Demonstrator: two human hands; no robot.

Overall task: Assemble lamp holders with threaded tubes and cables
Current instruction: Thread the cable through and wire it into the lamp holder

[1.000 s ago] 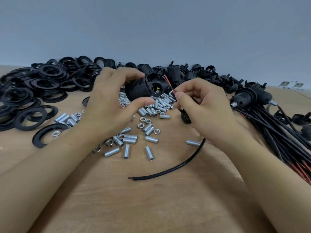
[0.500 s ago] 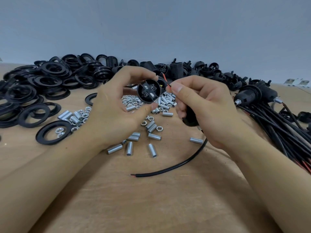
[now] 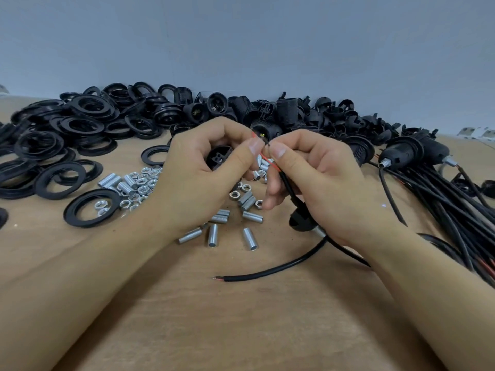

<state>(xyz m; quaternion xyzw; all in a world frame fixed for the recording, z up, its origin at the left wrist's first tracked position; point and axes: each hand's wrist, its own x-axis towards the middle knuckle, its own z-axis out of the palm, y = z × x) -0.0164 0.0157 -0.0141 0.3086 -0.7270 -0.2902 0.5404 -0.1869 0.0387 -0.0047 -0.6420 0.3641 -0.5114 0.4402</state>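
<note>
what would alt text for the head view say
Two hands work over a wooden table: the left hand grips a black lamp holder, the right hand pinches a black cable with red wire ends. Metal tubes, nuts and black rings lie around.

wooden table (image 3: 241, 330) — black rings (image 3: 91, 207), threaded tubes (image 3: 213, 235), nuts (image 3: 144, 182), cable bundle (image 3: 442, 199) on it.

Only one view is given, taken from a camera worn on the person's head. It is aimed forward and down across a wooden table (image 3: 241, 330), toward a grey wall (image 3: 241, 44) at the far edge. Both forearms are seen entering from the bottom corners, and the left hand (image 3: 203, 172) and right hand (image 3: 321, 180) are framed close, near the centre. Straight lines are bent by the wide lens toward the edges. No second view is provided.
</note>
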